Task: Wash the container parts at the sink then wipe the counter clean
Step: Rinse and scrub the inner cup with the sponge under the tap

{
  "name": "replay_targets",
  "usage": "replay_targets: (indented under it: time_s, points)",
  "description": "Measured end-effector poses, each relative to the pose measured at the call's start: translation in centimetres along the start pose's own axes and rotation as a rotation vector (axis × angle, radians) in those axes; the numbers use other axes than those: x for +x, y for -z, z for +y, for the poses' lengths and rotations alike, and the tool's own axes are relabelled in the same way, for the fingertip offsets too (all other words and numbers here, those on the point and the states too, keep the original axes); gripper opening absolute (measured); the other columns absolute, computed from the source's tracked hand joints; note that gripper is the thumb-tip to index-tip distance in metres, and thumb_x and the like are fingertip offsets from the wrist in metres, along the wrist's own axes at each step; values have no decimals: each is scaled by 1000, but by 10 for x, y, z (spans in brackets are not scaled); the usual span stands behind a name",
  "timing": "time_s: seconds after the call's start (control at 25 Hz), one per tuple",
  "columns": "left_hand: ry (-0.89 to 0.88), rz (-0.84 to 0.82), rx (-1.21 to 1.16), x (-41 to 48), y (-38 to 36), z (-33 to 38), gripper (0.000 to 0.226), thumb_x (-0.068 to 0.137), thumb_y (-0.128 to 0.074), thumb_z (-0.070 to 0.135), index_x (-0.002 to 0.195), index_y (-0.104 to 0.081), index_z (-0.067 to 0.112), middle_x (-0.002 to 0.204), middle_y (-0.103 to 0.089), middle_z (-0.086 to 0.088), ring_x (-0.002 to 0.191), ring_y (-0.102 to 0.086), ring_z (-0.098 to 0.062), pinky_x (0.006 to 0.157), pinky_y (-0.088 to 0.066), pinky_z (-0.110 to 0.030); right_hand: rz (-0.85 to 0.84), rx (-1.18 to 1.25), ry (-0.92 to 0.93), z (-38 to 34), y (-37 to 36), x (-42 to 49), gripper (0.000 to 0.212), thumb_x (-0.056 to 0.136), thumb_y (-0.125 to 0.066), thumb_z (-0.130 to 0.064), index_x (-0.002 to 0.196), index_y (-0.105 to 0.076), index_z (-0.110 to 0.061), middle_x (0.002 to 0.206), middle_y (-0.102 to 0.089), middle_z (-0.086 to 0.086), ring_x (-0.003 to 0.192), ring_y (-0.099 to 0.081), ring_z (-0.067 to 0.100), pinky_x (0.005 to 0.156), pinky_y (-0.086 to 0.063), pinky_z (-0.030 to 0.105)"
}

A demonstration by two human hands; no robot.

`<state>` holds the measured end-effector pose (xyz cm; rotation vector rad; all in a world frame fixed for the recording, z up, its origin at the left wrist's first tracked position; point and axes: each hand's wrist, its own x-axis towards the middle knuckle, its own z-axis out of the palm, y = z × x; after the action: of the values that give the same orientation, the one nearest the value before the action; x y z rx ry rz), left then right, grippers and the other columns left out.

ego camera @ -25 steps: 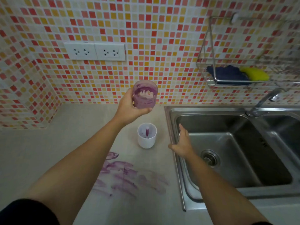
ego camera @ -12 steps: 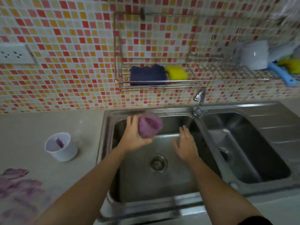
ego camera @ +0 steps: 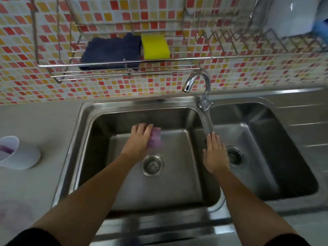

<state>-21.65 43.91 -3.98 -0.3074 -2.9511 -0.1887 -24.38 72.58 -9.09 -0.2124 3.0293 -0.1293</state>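
Observation:
My left hand [ego camera: 140, 139] grips a purple-smeared clear cup [ego camera: 155, 139] low inside the left basin of the steel sink [ego camera: 83, 135], just above the drain [ego camera: 152, 165]. My right hand [ego camera: 214, 153] hovers with straight fingers over the divider between the two basins, below the tap [ego camera: 197, 82]. A white container part [ego camera: 16, 153] with a purple streak inside lies on the counter at the far left. A faint purple stain [ego camera: 14, 210] marks the counter at lower left.
A wire rack [ego camera: 124, 63] on the tiled wall holds a dark blue cloth [ego camera: 110, 50] and a yellow sponge [ego camera: 155, 47]. White and blue items sit at the rack's far right [ego camera: 291, 16]. The right basin has its own drain [ego camera: 235, 156].
My left hand carried the purple cup from above the counter into the left basin and lowered it toward the drain. My right hand moved right to the basin divider.

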Motion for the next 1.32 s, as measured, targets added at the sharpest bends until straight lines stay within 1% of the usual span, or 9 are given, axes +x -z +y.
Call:
replay_targets:
  time_s: [0.16,0.4,0.48,0.6,0.72,0.84,1.0,1.12,1.32]
  points:
    - [-102,-7,320,16,7,-23,83,37,-83,-2,116,-57,1,105,-61,-22,97,-59,-43,72,-57,-45,64,50,14,-20,5,8,64,94,-32,-13,147,3,-7,157,5,11,144,7,23,113,3,35]
    - [-330,52,536,45,1,5,52,59,-47,0,108,-64,4,104,-66,-19,98,-63,-39,75,-56,-40,35,67,-25,11,-11,16,66,91,-32,-8,147,3,-5,157,5,12,144,6,23,116,-3,36]
    - [-197,51,387,46,-3,5,58,56,-54,-5,113,-59,4,108,-61,-20,101,-58,-40,78,-55,-42,38,91,-9,11,-10,15,66,91,-32,-9,147,3,-5,157,6,13,144,7,23,116,-3,36]
    - [211,-55,-241,33,-11,10,78,55,-75,2,126,-46,8,120,-47,-16,108,-44,-33,89,-45,-38,15,175,6,11,-10,5,62,94,-32,-18,147,-3,-4,157,0,13,145,1,23,117,-9,37]
    - [464,-20,-633,31,-15,26,87,49,-83,6,127,-43,11,119,-45,-8,104,-49,-23,83,-45,-28,61,385,-45,10,10,24,64,94,-39,-21,146,-9,0,157,-6,15,145,-5,25,116,-17,40]
    - [524,37,-902,41,-11,38,84,45,-82,13,119,-45,21,118,-52,-5,100,-57,-19,82,-53,-33,72,459,-44,6,49,76,78,89,-50,-15,146,2,0,157,4,14,144,2,25,114,-6,32]
    - [529,57,-1080,54,-9,45,81,44,-83,12,114,-45,30,116,-57,-3,101,-61,-14,75,-53,-22,-50,268,150,1,62,103,88,84,-57,-14,148,4,-9,158,7,7,144,-7,24,115,-22,39]
    - [507,61,-1164,62,-8,51,80,50,-85,2,116,-46,27,117,-58,-3,101,-61,-10,75,-52,-18,-103,33,316,-1,47,105,87,83,-55,-14,147,3,-6,157,6,9,145,5,23,118,-9,37]
    - [481,54,-1217,67,-16,58,81,46,-87,9,110,-46,38,122,-53,-6,107,-60,-13,78,-53,-19,-114,-83,295,-10,41,105,81,89,-47,-19,146,8,-5,156,14,11,143,14,26,118,0,39]
